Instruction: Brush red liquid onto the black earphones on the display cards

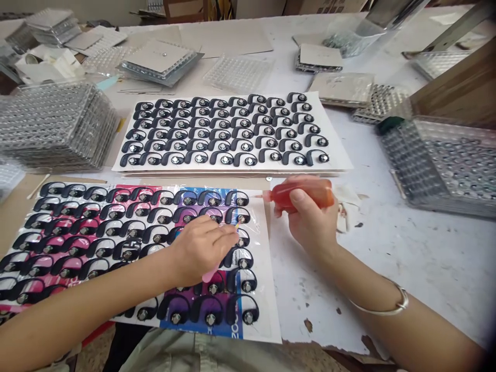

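Observation:
My right hand (312, 217) is wrapped round a squeeze bottle (300, 192) of orange-red liquid. Its thin nozzle points left, near the top right earhook piece (238, 198) on the near sheet. Pinched in my left hand (205, 243) is a slim pink-handled tool (211, 273), whose yellowish tip comes close to an earhook piece (238, 216) in the right column; I cannot tell if they touch. Rows of black earhook pieces with silvery round ends cover the near printed sheet (271, 310), partly hidden by my left forearm.
Behind lies a white board (333, 150) with more rows of black earhook pieces. Stacked clear trays stand at the left (58, 124) and right (445, 165). A clear bin (352, 39) and a cardboard box (461, 82) are at the right. A stained cloth (346, 204) lies beyond the bottle.

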Motion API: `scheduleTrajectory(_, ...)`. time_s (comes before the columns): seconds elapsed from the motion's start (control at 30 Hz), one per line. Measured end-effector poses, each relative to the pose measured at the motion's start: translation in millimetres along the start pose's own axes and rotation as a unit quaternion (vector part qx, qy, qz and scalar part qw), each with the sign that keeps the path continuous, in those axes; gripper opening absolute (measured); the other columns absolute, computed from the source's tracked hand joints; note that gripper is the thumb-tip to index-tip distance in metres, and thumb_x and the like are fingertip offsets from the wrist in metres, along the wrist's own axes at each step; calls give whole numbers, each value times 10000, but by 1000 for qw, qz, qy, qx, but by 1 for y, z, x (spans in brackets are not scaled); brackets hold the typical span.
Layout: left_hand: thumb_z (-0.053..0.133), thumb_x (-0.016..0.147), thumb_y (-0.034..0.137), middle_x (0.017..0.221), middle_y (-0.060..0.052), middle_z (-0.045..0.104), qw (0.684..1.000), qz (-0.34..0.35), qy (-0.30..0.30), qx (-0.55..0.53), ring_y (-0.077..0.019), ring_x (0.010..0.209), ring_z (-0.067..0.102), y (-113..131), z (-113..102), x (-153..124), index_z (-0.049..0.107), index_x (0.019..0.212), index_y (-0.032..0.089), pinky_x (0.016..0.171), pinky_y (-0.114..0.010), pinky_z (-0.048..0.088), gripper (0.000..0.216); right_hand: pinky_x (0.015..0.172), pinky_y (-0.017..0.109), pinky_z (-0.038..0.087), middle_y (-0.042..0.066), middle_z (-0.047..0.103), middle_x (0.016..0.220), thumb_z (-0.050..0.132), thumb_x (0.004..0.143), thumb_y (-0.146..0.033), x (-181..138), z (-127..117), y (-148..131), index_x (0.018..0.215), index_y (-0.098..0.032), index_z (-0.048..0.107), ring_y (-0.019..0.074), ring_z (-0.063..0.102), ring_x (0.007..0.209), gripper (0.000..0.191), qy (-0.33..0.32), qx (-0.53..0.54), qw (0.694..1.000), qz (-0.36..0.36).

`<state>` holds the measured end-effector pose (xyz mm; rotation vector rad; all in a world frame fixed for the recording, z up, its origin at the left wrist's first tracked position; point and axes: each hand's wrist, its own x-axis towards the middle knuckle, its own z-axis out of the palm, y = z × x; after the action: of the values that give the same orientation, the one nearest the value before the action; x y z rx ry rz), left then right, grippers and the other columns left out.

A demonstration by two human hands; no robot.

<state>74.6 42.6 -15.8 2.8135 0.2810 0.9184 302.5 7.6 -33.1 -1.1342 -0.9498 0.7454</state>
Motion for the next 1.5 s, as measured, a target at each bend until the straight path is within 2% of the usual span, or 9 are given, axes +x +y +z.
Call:
scheduleTrajectory(0.2,499,885,54,877,-112,734,996,13,-13,84,-171,685,650,7,8,4,634,889,81,563,-309,494,138,415,272,487,24,627,826,658,783,-466,-15,1,-2,886,-228,611,138,630,580,263,-3,-107,991,-85)
scheduleTrajectory(0.33,500,888,80,870,-132,727,993,19,-12,120,-173,640,626,14,12,2,642,886,72,548,-317,483,142,539,321,518,29,621,749,670,772,-450,-16,6,-6,824,-241,633,158,604,641,219,-11,-186,968,-166)
scheduleTrajectory(0.5,513,862,66,868,-156,717,990,34,-3,136,-175,614,611,20,11,0,640,913,53,577,-334,499,138,532,349,492,41,621,719,675,760,-446,-17,8,-7,825,-239,635,179,582,634,220,-14,-208,954,-213)
scheduleTrajectory(0.77,495,860,46,830,-152,717,988,35,-16,149,-182,618,617,17,11,0,655,894,42,567,-317,507,163,519,341,478,42,611,721,686,760,-404,-19,8,-5,829,-231,640,175,574,630,192,-23,-202,952,-227)
scheduleTrajectory(0.93,547,826,59,856,-196,715,987,62,-3,150,-199,589,618,17,11,0,662,868,18,522,-325,488,129,514,334,480,33,606,712,698,752,-385,-19,9,-4,840,-239,642,171,572,630,179,-39,-201,952,-227)
scheduleTrajectory(1.13,517,846,78,847,-220,708,986,81,6,142,-208,574,619,19,11,1,654,855,11,495,-332,469,152,492,337,476,45,601,704,686,766,-389,-19,9,-5,826,-230,651,174,565,618,173,-13,-206,948,-241)
scheduleTrajectory(1.37,529,846,69,817,-189,712,985,60,-4,160,-191,586,616,20,14,1,647,868,19,527,-322,490,130,480,314,472,35,604,691,691,764,-379,-18,12,-7,824,-211,643,159,570,598,185,-24,-199,946,-253)
scheduleTrajectory(1.5,524,841,58,805,-185,714,984,64,-12,167,-194,592,625,22,15,1,646,862,21,541,-324,496,129,490,296,475,23,601,701,699,757,-358,-18,11,-6,827,-202,632,144,574,597,183,-40,-202,950,-234)
